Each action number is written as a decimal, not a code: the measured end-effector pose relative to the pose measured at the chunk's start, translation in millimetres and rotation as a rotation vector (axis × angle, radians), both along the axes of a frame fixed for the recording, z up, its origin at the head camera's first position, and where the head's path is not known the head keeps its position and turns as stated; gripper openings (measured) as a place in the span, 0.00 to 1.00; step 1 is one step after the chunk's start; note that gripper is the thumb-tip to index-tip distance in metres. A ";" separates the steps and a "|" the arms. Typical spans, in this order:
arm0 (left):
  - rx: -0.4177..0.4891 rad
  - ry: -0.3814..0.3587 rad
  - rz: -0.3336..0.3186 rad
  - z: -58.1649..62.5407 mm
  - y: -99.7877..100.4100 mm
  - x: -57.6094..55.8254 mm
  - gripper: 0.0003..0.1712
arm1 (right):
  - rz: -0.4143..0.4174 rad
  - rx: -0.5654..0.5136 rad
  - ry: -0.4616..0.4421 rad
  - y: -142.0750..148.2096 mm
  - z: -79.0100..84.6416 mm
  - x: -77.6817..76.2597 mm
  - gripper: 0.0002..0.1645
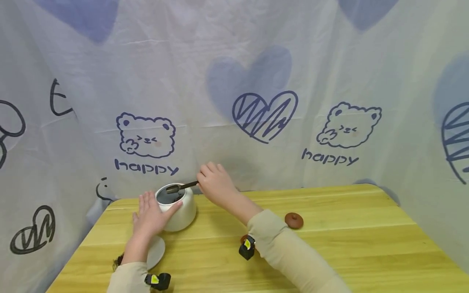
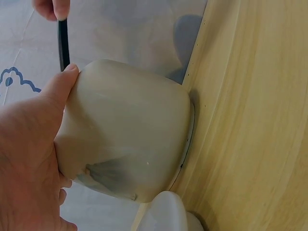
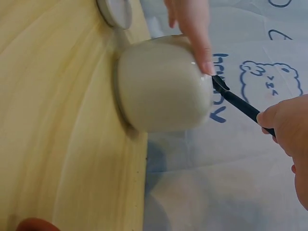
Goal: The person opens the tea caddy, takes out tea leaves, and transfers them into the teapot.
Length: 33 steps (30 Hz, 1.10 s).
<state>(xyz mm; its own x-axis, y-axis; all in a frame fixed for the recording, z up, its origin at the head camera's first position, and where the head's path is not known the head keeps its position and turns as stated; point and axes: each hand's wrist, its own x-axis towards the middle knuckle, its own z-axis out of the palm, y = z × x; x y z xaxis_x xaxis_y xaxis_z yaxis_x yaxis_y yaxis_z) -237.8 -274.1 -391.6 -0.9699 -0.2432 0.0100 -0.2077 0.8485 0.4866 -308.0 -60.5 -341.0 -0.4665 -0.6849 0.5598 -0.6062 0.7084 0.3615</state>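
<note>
A white ceramic jar (image 1: 185, 215) stands without its lid near the back left of the table, with dark bits visible inside. My left hand (image 1: 151, 215) grips it round the rim, thumb on the near side and fingers on the left. In the left wrist view the jar (image 2: 134, 120) has a grey-blue mark on its side. My right hand (image 1: 217, 183) pinches the handle of a dark, long-handled scoop (image 1: 174, 189). The scoop's head is over the jar's mouth; in the right wrist view its handle (image 3: 243, 106) slants up to the rim.
A white round lid (image 1: 156, 253) lies beside my left forearm, partly hidden. Next to it shows a dark clump (image 1: 118, 261). A small reddish-brown lid (image 1: 294, 220) lies right of my right arm; another reddish-brown thing (image 1: 244, 239) is mostly hidden behind my right wrist. A printed curtain (image 1: 205, 134) hangs behind.
</note>
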 end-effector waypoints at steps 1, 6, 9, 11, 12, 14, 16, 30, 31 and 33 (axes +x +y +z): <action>-0.001 0.002 0.000 0.2 0.1 -0.3 0.75 | -0.007 0.009 -0.002 -2.1 -1.1 -0.5 0.12; -0.001 0.011 0.001 1.4 0.5 -1.0 0.75 | -0.024 0.031 -0.015 -10.9 -8.8 -4.1 0.12; -0.003 0.013 0.000 2.4 0.9 -1.7 0.74 | -0.036 0.026 -0.031 -14.9 -10.6 -6.4 0.13; 0.000 0.013 0.000 3.3 1.2 -1.9 0.74 | -0.045 0.023 -0.051 -17.3 -10.4 -7.3 0.14; 0.001 0.013 0.000 3.8 1.2 -1.9 0.74 | -0.050 0.022 -0.060 -18.6 -9.8 -7.4 0.14; 0.002 0.012 0.002 4.9 1.2 -1.3 0.74 | -0.055 0.012 -0.075 -21.5 -8.1 -6.8 0.14; 0.007 0.012 0.005 5.8 1.2 -0.3 0.73 | -0.058 0.000 -0.084 -24.8 -7.3 -6.5 0.15; 0.004 0.019 0.009 -1.0 0.9 -0.2 0.74 | -0.020 -0.031 0.011 -48.5 -18.8 -1.4 0.09; 0.005 0.020 0.009 -1.1 0.7 -0.7 0.74 | -0.010 -0.030 0.027 -49.5 -19.5 -0.8 0.08; 0.008 0.020 0.011 -0.7 0.3 -1.4 0.74 | 0.012 -0.022 0.056 -51.3 -20.3 0.1 0.08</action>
